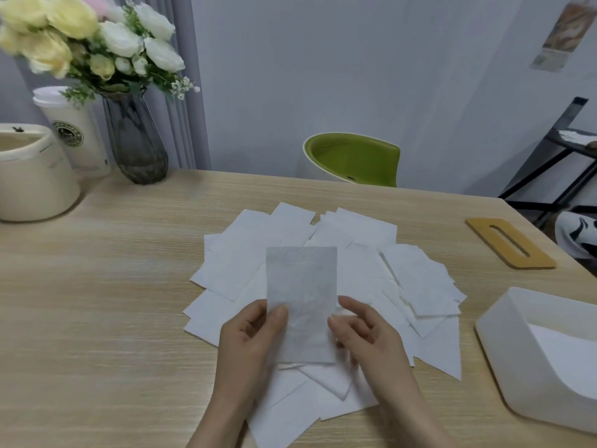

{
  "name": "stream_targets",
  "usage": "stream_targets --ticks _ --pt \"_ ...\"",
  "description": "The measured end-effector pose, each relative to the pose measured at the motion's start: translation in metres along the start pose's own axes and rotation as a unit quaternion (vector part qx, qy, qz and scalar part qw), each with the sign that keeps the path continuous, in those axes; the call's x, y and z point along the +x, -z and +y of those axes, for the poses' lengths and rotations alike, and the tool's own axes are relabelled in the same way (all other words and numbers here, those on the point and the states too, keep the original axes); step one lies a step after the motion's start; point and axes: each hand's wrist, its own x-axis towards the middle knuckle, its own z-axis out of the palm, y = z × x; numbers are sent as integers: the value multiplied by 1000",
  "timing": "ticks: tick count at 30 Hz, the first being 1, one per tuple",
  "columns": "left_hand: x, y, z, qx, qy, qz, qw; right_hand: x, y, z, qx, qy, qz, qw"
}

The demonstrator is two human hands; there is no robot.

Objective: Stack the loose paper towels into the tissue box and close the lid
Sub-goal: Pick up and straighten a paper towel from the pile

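Head view, left to right. At the upper left of the frame a cream container [32, 176], a lidded cup [76, 130] and a vase of flowers [135, 140] stand at the table's [97, 302] far edge, well apart from the work area.

At centre, loose paper towels [403, 279] lie fanned and overlapping on the table, probably so single sheets can be picked off. The left hand [248, 344] and the right hand [365, 334] hold one paper towel [302, 286] upright above the pile: each thumb pinches a lower side edge against curled fingers, which keeps the sheet flat and squared for stacking.

At the upper right, the wooden lid [508, 242] with its slot lies flat on the table, apart from the tissue box [504, 344]. At the lower right, the white tissue box stands open; its contents cannot be judged with certainty. Most of the task remains.
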Motion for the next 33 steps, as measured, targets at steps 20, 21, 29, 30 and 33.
stream_targets --ticks 20,21,29,30,33 --pt "12 10 -20 -26 89 118 989 58 16 24 -482 289 56 825" --pt "13 10 -20 -28 93 118 988 60 15 23 -484 301 69 819" --pt "12 8 -15 -16 92 127 987 35 19 23 -437 344 84 827" --pt "12 8 -14 -16 91 126 988 29 21 24 -436 347 91 825" --pt "11 8 -13 -11 91 120 988 11 27 27 -438 360 104 818"
